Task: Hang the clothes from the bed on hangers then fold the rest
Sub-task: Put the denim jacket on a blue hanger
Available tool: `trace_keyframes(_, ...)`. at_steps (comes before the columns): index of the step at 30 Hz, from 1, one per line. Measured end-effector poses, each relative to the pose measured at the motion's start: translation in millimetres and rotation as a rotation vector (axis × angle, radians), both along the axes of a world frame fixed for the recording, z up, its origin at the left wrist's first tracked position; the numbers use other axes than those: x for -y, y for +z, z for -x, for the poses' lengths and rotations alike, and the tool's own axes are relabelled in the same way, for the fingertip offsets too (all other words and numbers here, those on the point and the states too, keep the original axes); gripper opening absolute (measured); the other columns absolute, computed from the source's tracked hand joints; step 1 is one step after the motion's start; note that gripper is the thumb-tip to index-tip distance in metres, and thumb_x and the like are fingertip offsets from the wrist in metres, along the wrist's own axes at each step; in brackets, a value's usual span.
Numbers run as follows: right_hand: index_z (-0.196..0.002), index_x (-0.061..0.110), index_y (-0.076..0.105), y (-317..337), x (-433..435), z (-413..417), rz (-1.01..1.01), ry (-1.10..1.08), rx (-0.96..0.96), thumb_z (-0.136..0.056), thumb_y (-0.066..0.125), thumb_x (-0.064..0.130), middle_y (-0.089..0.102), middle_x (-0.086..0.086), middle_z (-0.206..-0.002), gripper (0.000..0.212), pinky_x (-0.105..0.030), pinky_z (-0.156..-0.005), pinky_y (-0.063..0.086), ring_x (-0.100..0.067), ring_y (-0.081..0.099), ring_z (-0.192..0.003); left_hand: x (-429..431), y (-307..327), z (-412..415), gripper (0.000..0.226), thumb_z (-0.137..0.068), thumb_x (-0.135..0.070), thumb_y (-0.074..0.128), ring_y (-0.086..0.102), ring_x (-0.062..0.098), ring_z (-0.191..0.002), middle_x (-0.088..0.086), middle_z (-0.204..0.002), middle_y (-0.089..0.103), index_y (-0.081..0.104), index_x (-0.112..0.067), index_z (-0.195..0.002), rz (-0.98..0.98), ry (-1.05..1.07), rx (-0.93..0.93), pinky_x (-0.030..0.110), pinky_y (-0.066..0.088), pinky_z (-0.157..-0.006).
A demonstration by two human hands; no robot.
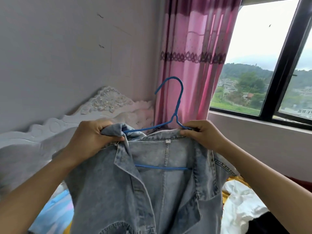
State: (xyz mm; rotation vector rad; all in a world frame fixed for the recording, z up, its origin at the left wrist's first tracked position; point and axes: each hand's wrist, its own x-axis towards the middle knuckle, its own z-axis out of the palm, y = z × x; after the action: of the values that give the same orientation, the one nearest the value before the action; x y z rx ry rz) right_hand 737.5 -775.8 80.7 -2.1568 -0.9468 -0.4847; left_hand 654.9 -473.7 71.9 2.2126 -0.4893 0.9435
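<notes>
Left hand (91,137): sat at centre left of the frame, fingers and thumb curled round a bunched fold of the denim jacket (160,191) at its collar and shoulder; the grip was clamped on the cloth.
Right hand (202,137): sat at centre right, level with the other hand; its grip was clamped, thumb and fingers pinching the collar edge together with the right arm of the blue hanger (177,105).
Denim jacket: hung in the lower middle of the frame, held up in the air between the two hands, front open and lapels turned out, a small white tag showing just below the collar.
Blue hanger: stood upright in the centre, hook pointing to the left in front of the curtain (190,48); its left arm ran into the fold under the left hand, and its lower bar showed across the inside of the open neck.
Bed: the white carved headboard (104,103) lay at middle left against the wall (59,48).
Other clothes: a white cloth (241,203) and a yellow cloth (234,179) lay at lower right behind the jacket; pale blue fabric (54,210) lay at lower left.
Window (263,65): filled the upper right, dark-framed, with green hills outside.
</notes>
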Motion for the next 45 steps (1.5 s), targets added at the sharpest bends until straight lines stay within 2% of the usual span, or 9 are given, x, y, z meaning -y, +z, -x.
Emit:
trace_keyframes(6, -0.07, 0.004, 0.06, -35.5, 32.6, 8.1, 0.199, -0.187, 0.449, -0.094, 0.044, 0.047, 0.05, 0.006, -0.052, 0.052, -0.022, -0.051, 0.036, -0.012, 0.045, -0.048, 7.6, -16.0, -1.0, 0.025, -0.059, -0.028, 0.082, 0.051, -0.006, -0.057, -0.016, -0.062, 0.063, 0.065, -0.043, -0.07, 0.018, -0.034, -0.121, 0.008, 0.035, -0.053)
trace_keyframes(9, -0.065, 0.001, 0.059, -46.3, 35.4, 13.5, 0.115, -0.162, 0.484, -0.096, 0.031, 0.051, 0.053, -0.002, -0.05, 0.066, -0.017, -0.049, 0.03, -0.014, 0.046, -0.058, -3.5, -9.7, -2.7, 0.05, -0.057, -0.019, 0.091, 0.059, -0.002, -0.064, -0.008, -0.073, 0.069, 0.061, -0.04, -0.091, -0.015, -0.206, -0.563, 0.011, 0.043, -0.058)
trace_keyframes(12, -0.065, -0.001, 0.063, -45.1, 32.8, 14.6, -0.021, -0.202, 0.493, -0.098, 0.033, 0.048, 0.057, -0.004, -0.053, 0.065, -0.016, -0.052, 0.032, -0.013, 0.047, -0.059, -7.5, -5.6, -0.6, 0.083, -0.035, -0.049, 0.091, 0.066, 0.017, -0.078, 0.007, -0.086, 0.071, 0.062, -0.031, -0.111, 0.079, -0.467, -0.933, 0.023, 0.051, -0.065)
trace_keyframes(16, -0.067, -0.002, 0.066, -28.1, 35.9, 15.2, -0.076, -0.267, 0.636, -0.098, 0.035, 0.044, 0.062, -0.007, -0.058, 0.064, -0.022, -0.053, 0.04, -0.014, 0.052, -0.052, 1.1, 1.7, -4.9, 0.089, -0.024, -0.07, 0.083, 0.067, 0.012, -0.077, 0.005, -0.088, 0.072, 0.071, -0.027, -0.101, 0.267, -0.469, -0.813, 0.02, 0.052, -0.067)
trace_keyframes(21, -0.07, 0.002, 0.07, -24.4, 53.5, 14.7, 0.032, -0.379, 0.784, -0.098, 0.038, 0.039, 0.067, -0.007, -0.063, 0.057, -0.028, -0.047, 0.046, -0.019, 0.064, -0.053, 14.1, 6.0, 7.5, 0.047, -0.056, -0.023, 0.089, 0.068, 0.006, -0.066, 0.001, -0.079, 0.074, 0.072, -0.036, -0.098, 0.122, -0.398, -0.696, 0.014, 0.05, -0.056)
trace_keyframes(28, -0.106, 0.008, 0.062, 5.2, 32.0, 26.2, 0.074, -0.159, 0.11, -0.097, 0.038, 0.039, 0.063, 0.002, -0.097, 0.041, -0.034, -0.088, 0.041, -0.02, 0.057, -0.096, 30.3, 7.0, 1.3, 0.028, -0.069, -0.011, 0.079, 0.062, -0.007, -0.066, -0.014, -0.075, 0.073, 0.073, -0.035, -0.083, 0.024, -0.244, -0.29, 0.007, 0.043, -0.061)
trace_keyframes(34, -0.072, 0.01, 0.043, 40.7, -22.2, 39.4, -0.252, 0.03, -0.218, -0.099, 0.039, 0.008, 0.047, 0.004, -0.053, 0.027, -0.014, -0.051, 0.036, -0.002, 0.043, -0.044, 18.8, 14.2, 0.6, 0.006, -0.064, -0.027, 0.073, 0.054, 0.002, -0.058, -0.001, -0.062, 0.066, 0.077, -0.025, -0.068, 0.107, -0.287, -0.334, 0.015, 0.041, -0.055)
trace_keyframes(38, -0.068, 0.016, 0.045, 45.2, -60.3, 48.5, -0.144, 0.164, -0.238, -0.099, 0.042, 0.01, 0.05, 0.004, -0.051, 0.031, -0.012, -0.044, 0.035, -0.003, 0.042, -0.041, 27.0, 14.3, 7.7, 0.026, -0.07, -0.02, 0.072, 0.056, -0.01, -0.059, -0.018, -0.064, 0.067, 0.073, -0.045, -0.064, 0.057, -0.323, -0.317, 0.005, 0.042, -0.057)
trace_keyframes(45, -0.067, 0.011, 0.048, 38.5, -75.7, 30.8, -0.399, 0.198, -0.302, -0.097, 0.046, 0.009, 0.046, 0.005, -0.041, 0.03, -0.018, -0.039, 0.033, -0.009, 0.039, -0.036, -26.8, 8.5, 35.7, 0.022, -0.069, -0.04, 0.065, 0.053, 0.0, -0.055, -0.005, -0.062, 0.063, 0.067, -0.055, -0.086, -0.042, -0.144, -0.322, 0.013, 0.039, -0.056)
